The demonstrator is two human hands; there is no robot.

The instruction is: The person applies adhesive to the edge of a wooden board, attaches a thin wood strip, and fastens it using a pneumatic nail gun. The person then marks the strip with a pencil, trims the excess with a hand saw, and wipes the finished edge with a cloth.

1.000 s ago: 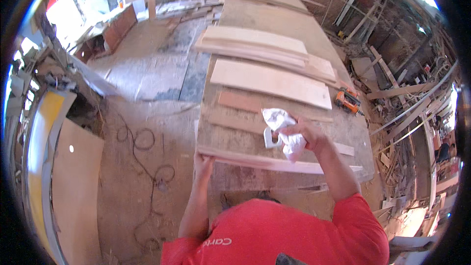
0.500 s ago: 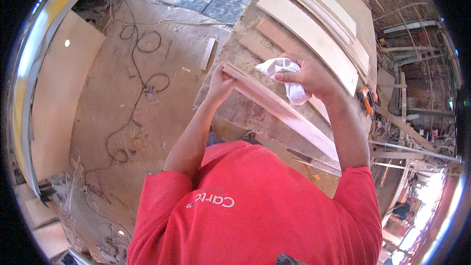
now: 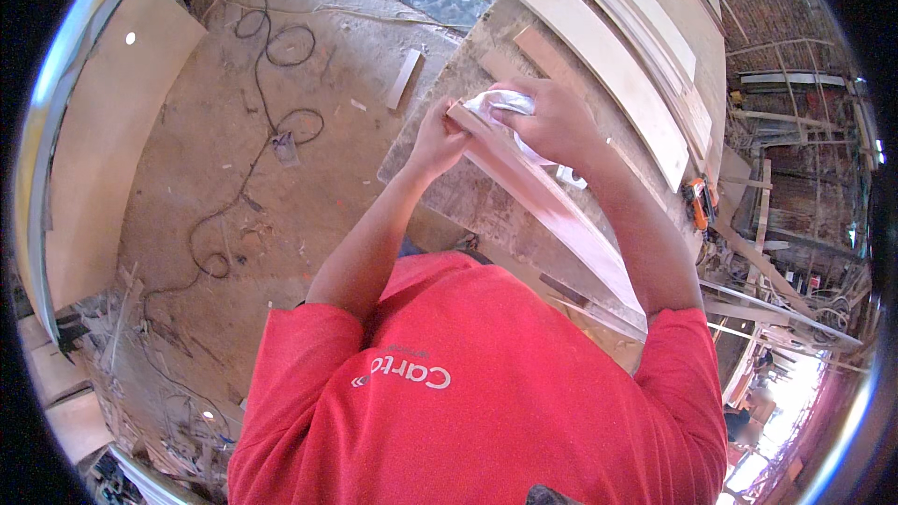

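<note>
Dusty tabletop (image 3: 449, 196) lies under my hands. My left hand (image 3: 436, 138) pinches the end of a long strip (image 3: 552, 206); my right hand (image 3: 552, 117) presses a white cloth (image 3: 505, 105) onto it. Pale boards (image 3: 608, 56) lie beyond, cable (image 3: 271, 112) on floor.

In view are two hands, the left hand (image 3: 438, 138) and the right hand (image 3: 554, 117), one long wooden strip (image 3: 552, 210), one white cloth (image 3: 508, 105), one workbench (image 3: 449, 192), one orange power tool (image 3: 697, 206), one black cable (image 3: 245, 145) and one loose wood offcut (image 3: 404, 79).
</note>
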